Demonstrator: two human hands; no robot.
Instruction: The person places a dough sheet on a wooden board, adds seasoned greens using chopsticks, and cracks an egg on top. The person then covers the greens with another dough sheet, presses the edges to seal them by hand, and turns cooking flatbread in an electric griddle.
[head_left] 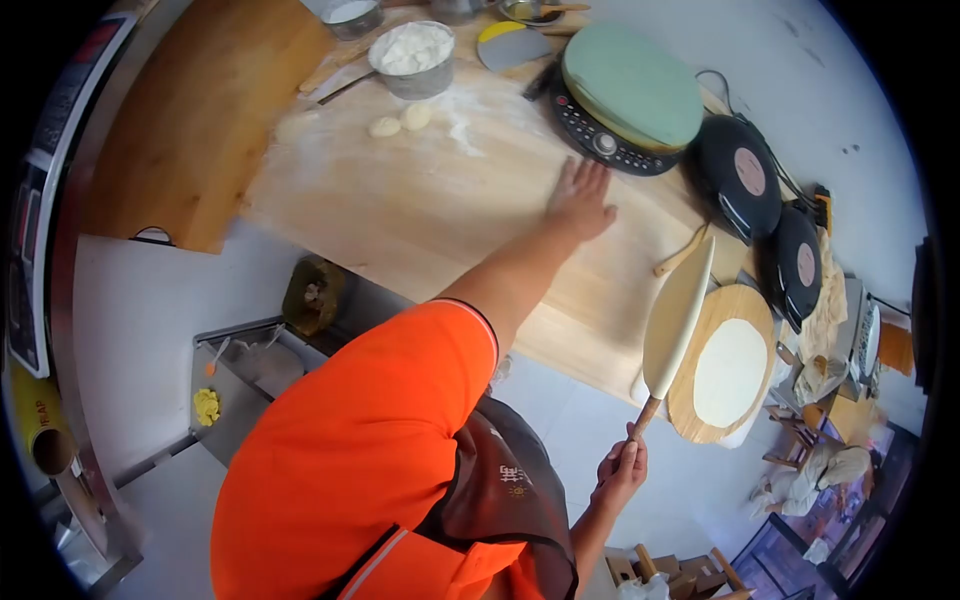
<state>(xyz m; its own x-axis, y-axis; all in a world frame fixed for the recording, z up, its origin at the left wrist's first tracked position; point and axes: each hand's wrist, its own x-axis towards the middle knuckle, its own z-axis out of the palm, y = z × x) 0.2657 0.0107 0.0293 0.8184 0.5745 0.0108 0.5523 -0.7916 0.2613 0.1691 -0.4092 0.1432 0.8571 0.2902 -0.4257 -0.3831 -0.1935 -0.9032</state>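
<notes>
My left hand [582,203] is stretched out over the wooden worktop, fingers extended and holding nothing, just short of the control panel of an electric griddle [633,85] with a green round lid. My right hand [622,467] is closed around the wooden handle of a round paddle [680,318], which stands tilted nearly on edge. Its face is pale; whether dough lies on it I cannot tell. Beside the paddle, a flat white dough round [730,372] lies on a round wooden board [686,400]. A wooden-handled tool [680,252] lies partly hidden behind the paddle.
A bowl of flour [412,60] and two dough balls [400,121] are on the worktop [430,215], near a yellow-edged scraper [512,46]. Two black round appliances [735,175] line the wall side. A large wooden board [195,110] is at left. A person [825,475] is in the background.
</notes>
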